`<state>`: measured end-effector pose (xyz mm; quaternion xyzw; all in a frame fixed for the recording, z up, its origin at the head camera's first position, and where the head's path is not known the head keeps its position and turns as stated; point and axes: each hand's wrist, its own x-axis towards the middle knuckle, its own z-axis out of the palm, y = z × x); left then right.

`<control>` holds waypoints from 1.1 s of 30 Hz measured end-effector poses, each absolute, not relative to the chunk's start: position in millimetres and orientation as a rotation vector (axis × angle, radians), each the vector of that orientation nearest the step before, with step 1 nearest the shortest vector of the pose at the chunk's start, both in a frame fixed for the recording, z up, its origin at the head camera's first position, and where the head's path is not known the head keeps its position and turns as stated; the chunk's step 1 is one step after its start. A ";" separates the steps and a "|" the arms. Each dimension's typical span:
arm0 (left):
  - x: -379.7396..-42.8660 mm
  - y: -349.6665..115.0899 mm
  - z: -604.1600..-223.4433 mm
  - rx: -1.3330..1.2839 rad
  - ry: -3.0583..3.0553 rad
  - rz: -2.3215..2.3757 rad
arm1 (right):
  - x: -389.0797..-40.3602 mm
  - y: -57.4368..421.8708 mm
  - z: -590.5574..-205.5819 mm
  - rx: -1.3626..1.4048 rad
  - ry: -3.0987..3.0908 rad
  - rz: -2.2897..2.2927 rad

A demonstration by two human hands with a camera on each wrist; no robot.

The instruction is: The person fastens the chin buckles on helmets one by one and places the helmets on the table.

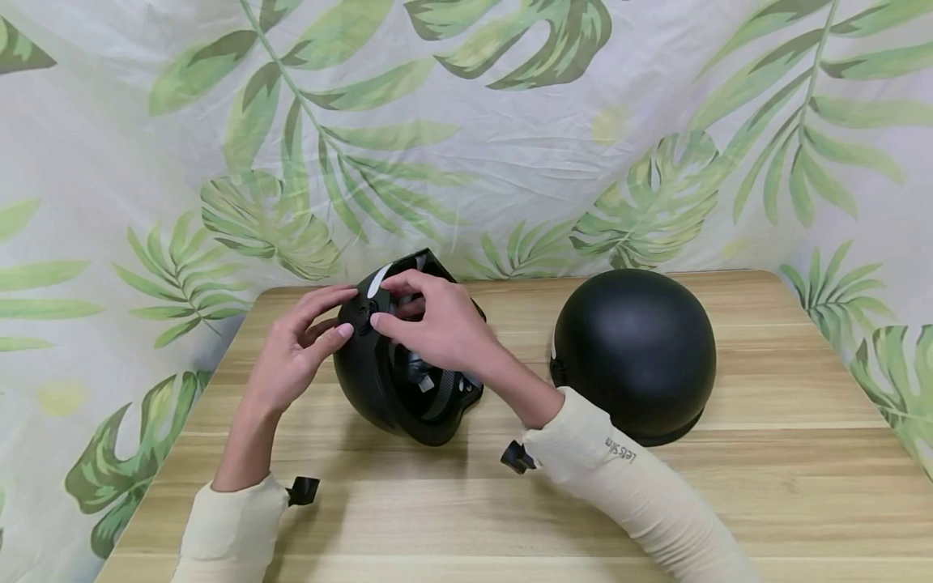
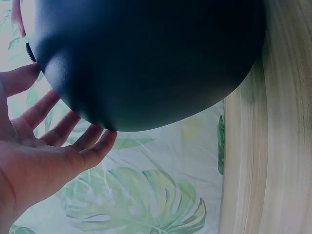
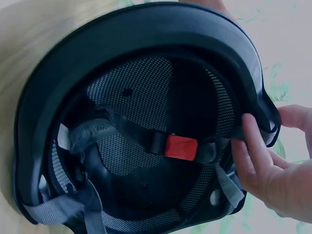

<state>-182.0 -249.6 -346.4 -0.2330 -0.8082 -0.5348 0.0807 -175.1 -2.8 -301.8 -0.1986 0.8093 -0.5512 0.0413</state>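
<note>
A black helmet (image 1: pixel 372 380) stands tipped on its side on the table, its hollow turned toward the right. My left hand (image 1: pixel 280 364) holds its upper side, with the thumb and fingertips on the outer shell; the left wrist view shows fingertips (image 2: pixel 109 136) bent against the smooth shell. My right hand (image 1: pixel 445 324) pinches the rim beside a round black fitting (image 1: pixel 362 317): fingers inside, thumb outside. Within the helmet, the right wrist view shows a red buckle (image 3: pixel 181 147) on a dark chin strap, grey webbing (image 3: pixel 53 208) and mesh lining (image 3: pixel 131 92).
A second black helmet (image 1: pixel 634 356) sits dome up to the right on the wooden table (image 1: pixel 437 518). Behind the table hangs a leaf-patterned cloth (image 1: pixel 510 178). Small black wrist mounts (image 1: pixel 519 457) stick out from the cream sleeves (image 1: pixel 627 478).
</note>
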 end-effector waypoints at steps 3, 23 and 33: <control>-181.6 -250.5 -347.1 -0.711 -2.419 -1.582 | -175.0 -3.2 -303.7 -0.566 2.398 -1.781; -180.6 -256.1 -344.3 -0.575 -2.493 -1.580 | -183.4 11.6 -321.9 -0.264 1.779 -2.450; -184.1 -251.4 -353.9 -0.655 -2.622 -1.634 | -182.7 33.7 -327.5 -0.427 1.832 -2.375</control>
